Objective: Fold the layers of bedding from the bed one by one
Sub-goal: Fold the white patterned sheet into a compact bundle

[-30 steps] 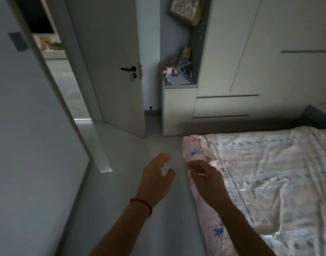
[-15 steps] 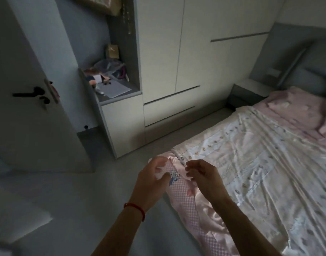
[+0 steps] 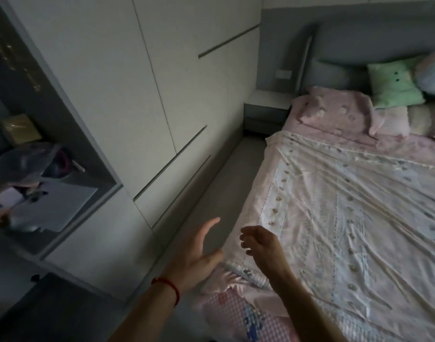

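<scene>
A thin white-and-pink patterned bedspread (image 3: pixel 334 213) lies spread flat over the bed, creased, with dotted stripes running along it. Its near corner (image 3: pixel 238 272) is bunched up over a pink checked layer (image 3: pixel 236 314) that hangs at the bed's foot. My left hand (image 3: pixel 201 253) hovers over the floor gap beside the bed, fingers straight and spread, holding nothing. Beside it, my right hand (image 3: pixel 258 243) hangs above the bedspread's left edge with fingers loosely curled and empty. A pink sheet (image 3: pixel 334 114) shows at the head of the bed.
A green pillow (image 3: pixel 394 82), a plush toy (image 3: pixel 431 72) and other cushions lean on the grey headboard (image 3: pixel 347 45). White wardrobe doors (image 3: pixel 137 82) run along the left, leaving a narrow floor strip (image 3: pixel 211 193). A bedside table (image 3: pixel 268 107) stands in the corner. A cluttered shelf niche (image 3: pixel 38 183) is at far left.
Both hands were pinching the bedding corner at the bed's foot; they have let it go and hang open. The view has swung right toward the headboard.
</scene>
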The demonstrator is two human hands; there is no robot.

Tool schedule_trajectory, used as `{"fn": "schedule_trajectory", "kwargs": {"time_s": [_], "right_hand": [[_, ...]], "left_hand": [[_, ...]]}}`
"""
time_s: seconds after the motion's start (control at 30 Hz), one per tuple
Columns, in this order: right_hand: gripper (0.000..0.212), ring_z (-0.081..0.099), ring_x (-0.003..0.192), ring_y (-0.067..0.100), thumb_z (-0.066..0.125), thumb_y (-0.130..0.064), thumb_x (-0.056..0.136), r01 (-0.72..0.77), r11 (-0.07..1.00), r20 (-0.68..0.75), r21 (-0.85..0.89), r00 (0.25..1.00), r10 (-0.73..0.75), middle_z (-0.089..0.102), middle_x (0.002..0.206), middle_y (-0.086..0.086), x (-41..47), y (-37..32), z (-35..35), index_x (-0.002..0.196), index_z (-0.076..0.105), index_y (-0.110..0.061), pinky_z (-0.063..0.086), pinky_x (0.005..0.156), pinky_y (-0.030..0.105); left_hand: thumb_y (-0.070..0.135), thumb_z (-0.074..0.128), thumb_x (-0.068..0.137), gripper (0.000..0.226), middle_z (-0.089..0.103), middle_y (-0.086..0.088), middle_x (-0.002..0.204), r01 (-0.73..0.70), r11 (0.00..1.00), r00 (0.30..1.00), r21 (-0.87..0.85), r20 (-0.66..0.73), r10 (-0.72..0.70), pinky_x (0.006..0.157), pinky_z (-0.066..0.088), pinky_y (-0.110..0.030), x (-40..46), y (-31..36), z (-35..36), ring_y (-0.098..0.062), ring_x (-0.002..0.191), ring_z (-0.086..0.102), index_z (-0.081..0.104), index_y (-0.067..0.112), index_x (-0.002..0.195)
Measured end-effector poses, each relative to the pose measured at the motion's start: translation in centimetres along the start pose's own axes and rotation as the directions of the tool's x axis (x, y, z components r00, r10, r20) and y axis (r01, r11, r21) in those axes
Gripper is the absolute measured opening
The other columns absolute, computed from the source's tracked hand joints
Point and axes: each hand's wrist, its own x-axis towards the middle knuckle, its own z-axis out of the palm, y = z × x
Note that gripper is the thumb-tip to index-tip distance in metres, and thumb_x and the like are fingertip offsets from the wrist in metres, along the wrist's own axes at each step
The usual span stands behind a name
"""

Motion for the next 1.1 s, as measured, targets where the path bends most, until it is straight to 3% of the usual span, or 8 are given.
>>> {"fn": "schedule_trajectory", "kwargs": {"time_s": [0.2, 0.33, 0.43, 0.57, 0.77, 0.9, 1.0, 1.1], "right_hand": [[0.022, 0.068, 0.094, 0.008, 0.054, -0.024, 0.099, -0.025, 0.999, -0.142, -0.023, 0.99, 0.021, 0.07, 0.106, -0.009, 7.0, -5.8, 2.8, 0.116, 0.069, -0.024, 0.06, 0.086, 0.037], [0.02, 0.068, 0.093, 0.005, 0.054, -0.022, 0.102, -0.041, 0.999, -0.367, 0.028, 0.929, 0.048, 0.07, 0.104, -0.011, 11.3, -9.4, 3.9, 0.115, 0.069, -0.024, 0.06, 0.085, 0.029], [0.02, 0.07, 0.087, 0.005, 0.058, -0.023, 0.098, -0.055, 0.995, -0.53, 0.088, 0.842, 0.094, 0.073, 0.1, -0.009, 12.7, -10.9, 4.7, 0.113, 0.07, -0.028, 0.061, 0.08, 0.032], [0.021, 0.069, 0.086, 0.004, 0.058, -0.021, 0.099, -0.1, 0.988, -0.643, 0.116, 0.751, 0.151, 0.072, 0.102, -0.006, 14.0, -12.2, 5.9, 0.117, 0.069, -0.026, 0.06, 0.072, 0.025], [0.022, 0.07, 0.091, 0.006, 0.059, -0.019, 0.1, -0.16, 0.97, -0.709, 0.184, 0.662, 0.244, 0.07, 0.107, -0.007, 18.9, -12.0, 6.0, 0.119, 0.067, -0.024, 0.057, 0.069, 0.019], [0.021, 0.071, 0.087, 0.009, 0.058, -0.018, 0.097, -0.181, 0.949, -0.748, 0.256, 0.585, 0.314, 0.072, 0.102, -0.006, 22.9, -10.6, 3.9, 0.114, 0.068, -0.027, 0.059, 0.066, 0.025], [0.021, 0.07, 0.09, 0.006, 0.059, -0.017, 0.096, -0.209, 0.936, -0.748, 0.283, 0.562, 0.352, 0.071, 0.103, -0.007, 27.3, -10.0, 1.5, 0.111, 0.069, -0.028, 0.061, 0.081, 0.035], [0.02, 0.068, 0.092, 0.006, 0.058, -0.018, 0.099, -0.228, 0.928, -0.737, 0.295, 0.564, 0.373, 0.07, 0.104, -0.008, 33.1, -10.4, -0.4, 0.112, 0.067, -0.029, 0.061, 0.082, 0.03]], "left_hand": [[0.033, 0.063, 0.091, 0.063, 0.036, 0.015, 0.157, -0.162, 0.986, 0.98, 0.033, 0.125, 0.157, 0.118, 0.033, -0.039, 11.1, 1.8, -5.8, -0.01, 0.146, 0.032, 0.038, 0.044, 0.148], [0.026, 0.061, 0.098, 0.055, 0.047, 0.01, 0.146, -0.287, 0.955, 0.943, 0.079, 0.2, 0.267, 0.079, 0.038, -0.007, 19.6, 2.7, -7.5, -0.005, 0.122, 0.048, 0.041, 0.033, 0.148], [0.024, 0.06, 0.098, 0.052, 0.047, 0.014, 0.131, -0.35, 0.936, 0.894, 0.032, 0.309, 0.324, 0.064, 0.033, -0.006, 24.3, 1.6, -8.6, 0.007, 0.095, 0.047, 0.041, 0.035, 0.145], [0.023, 0.062, 0.097, 0.048, 0.044, 0.009, 0.14, -0.388, 0.921, 0.824, -0.029, 0.438, 0.361, 0.081, 0.042, -0.029, 30.5, 1.6, -10.0, -0.007, 0.113, 0.044, 0.043, 0.04, 0.137], [0.013, 0.064, 0.092, 0.044, 0.055, -0.001, 0.134, -0.486, 0.872, 0.719, -0.053, 0.543, 0.434, 0.104, 0.048, -0.045, 38.0, 5.5, -7.9, -0.022, 0.126, 0.053, 0.052, 0.045, 0.119], [0.017, 0.063, 0.094, 0.044, 0.056, -0.002, 0.139, -0.53, 0.848, 0.667, 0.012, 0.624, 0.408, 0.102, 0.048, -0.038, 43.2, 7.8, -4.2, -0.022, 0.127, 0.053, 0.053, 0.033, 0.133], [0.016, 0.063, 0.093, 0.045, 0.055, -0.001, 0.137, -0.551, 0.833, 0.635, 0.047, 0.671, 0.382, 0.096, 0.045, -0.028, 47.9, 9.1, -2.7, -0.018, 0.124, 0.052, 0.053, 0.029, 0.135], [0.016, 0.062, 0.092, 0.043, 0.056, -0.001, 0.132, -0.527, 0.846, 0.639, 0.084, 0.696, 0.329, 0.101, 0.048, -0.036, 54.6, 9.5, -2.7, -0.016, 0.118, 0.052, 0.055, 0.028, 0.132]]}}
